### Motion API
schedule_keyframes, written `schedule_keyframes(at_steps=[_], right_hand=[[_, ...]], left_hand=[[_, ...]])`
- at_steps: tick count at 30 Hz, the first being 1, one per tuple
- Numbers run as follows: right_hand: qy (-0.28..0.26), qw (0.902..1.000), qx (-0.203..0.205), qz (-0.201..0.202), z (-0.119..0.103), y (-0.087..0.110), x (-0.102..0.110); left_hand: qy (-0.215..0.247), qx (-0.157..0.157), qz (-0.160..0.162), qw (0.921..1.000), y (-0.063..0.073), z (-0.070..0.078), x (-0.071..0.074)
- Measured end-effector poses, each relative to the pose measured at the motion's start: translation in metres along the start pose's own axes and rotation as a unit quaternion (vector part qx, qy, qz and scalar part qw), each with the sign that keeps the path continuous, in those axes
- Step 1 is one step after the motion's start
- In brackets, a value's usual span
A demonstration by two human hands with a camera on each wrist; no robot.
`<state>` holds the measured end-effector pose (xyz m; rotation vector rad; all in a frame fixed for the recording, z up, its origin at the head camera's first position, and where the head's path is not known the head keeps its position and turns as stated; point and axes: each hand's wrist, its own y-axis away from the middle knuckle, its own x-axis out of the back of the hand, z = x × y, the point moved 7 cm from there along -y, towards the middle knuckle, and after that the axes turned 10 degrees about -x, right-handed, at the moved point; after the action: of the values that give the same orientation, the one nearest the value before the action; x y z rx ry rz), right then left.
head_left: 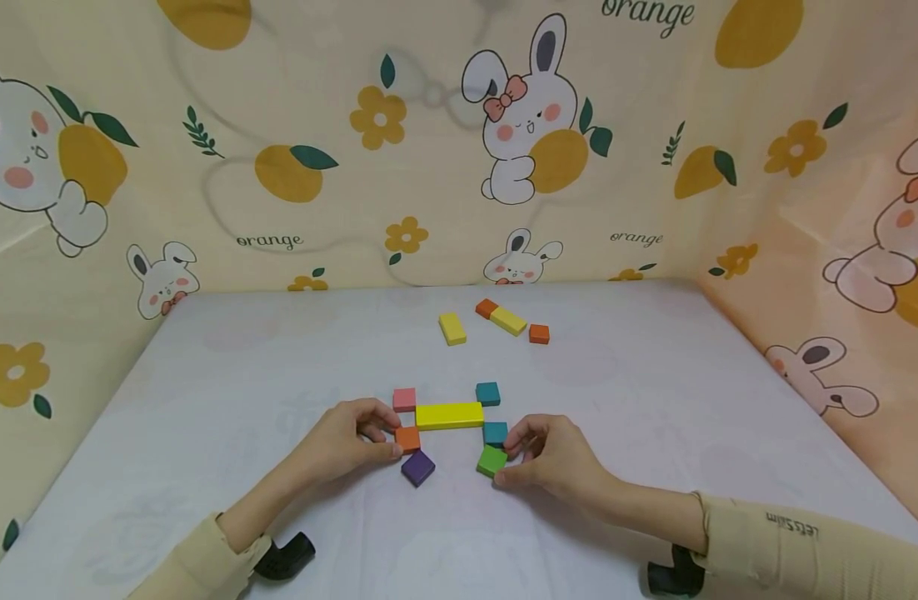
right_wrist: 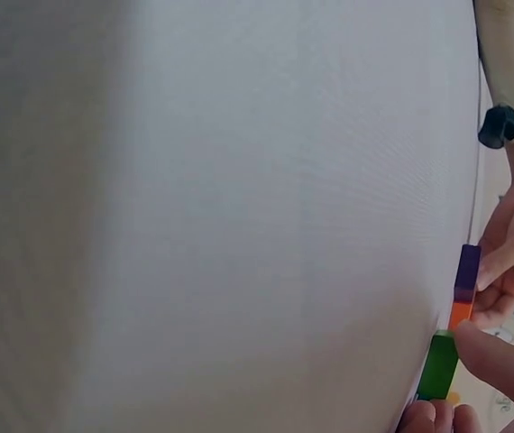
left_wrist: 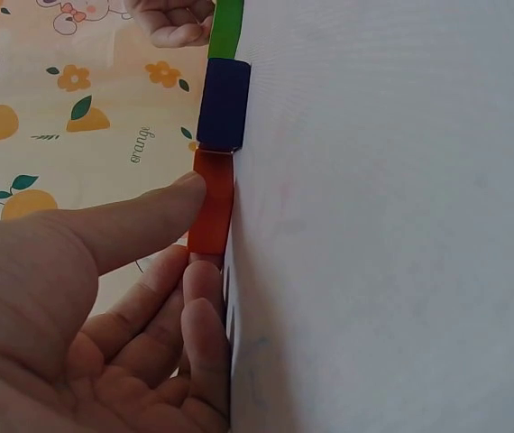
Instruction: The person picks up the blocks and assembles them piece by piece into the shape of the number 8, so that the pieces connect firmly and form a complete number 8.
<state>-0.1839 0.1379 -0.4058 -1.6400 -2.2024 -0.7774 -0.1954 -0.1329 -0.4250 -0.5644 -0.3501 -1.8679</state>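
Note:
An orange block [head_left: 407, 439] is pinched by my left hand [head_left: 350, 442], thumb on its near side and fingers behind it. A purple block [head_left: 418, 468] lies turned at an angle just in front of it. On the other side, my right hand [head_left: 552, 462] holds a green block [head_left: 492, 461] between thumb and fingers, its fingertips also right at a teal block [head_left: 495, 433]. Between the hands lies a long yellow block [head_left: 449, 416]. A pink block [head_left: 404, 400] sits at its far left corner, and another teal block [head_left: 487, 393] near its far right corner.
Farther back on the white tabletop [head_left: 316, 350] lie a yellow block [head_left: 452, 328], a second yellow block [head_left: 507, 321] against an orange-red block [head_left: 486, 308], and a separate orange-red block [head_left: 539, 334]. A patterned cloth [head_left: 429, 192] closes off the back and sides.

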Motion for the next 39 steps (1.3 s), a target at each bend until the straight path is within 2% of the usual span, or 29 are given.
schedule_keyframes(at_steps=[39], right_hand=[[0.018,0.9996,-0.015,0.015,0.0025,-0.001,-0.0046]], left_hand=[[0.012,-0.001,-0.007,0.9999,0.0003,-0.0001,-0.0003]])
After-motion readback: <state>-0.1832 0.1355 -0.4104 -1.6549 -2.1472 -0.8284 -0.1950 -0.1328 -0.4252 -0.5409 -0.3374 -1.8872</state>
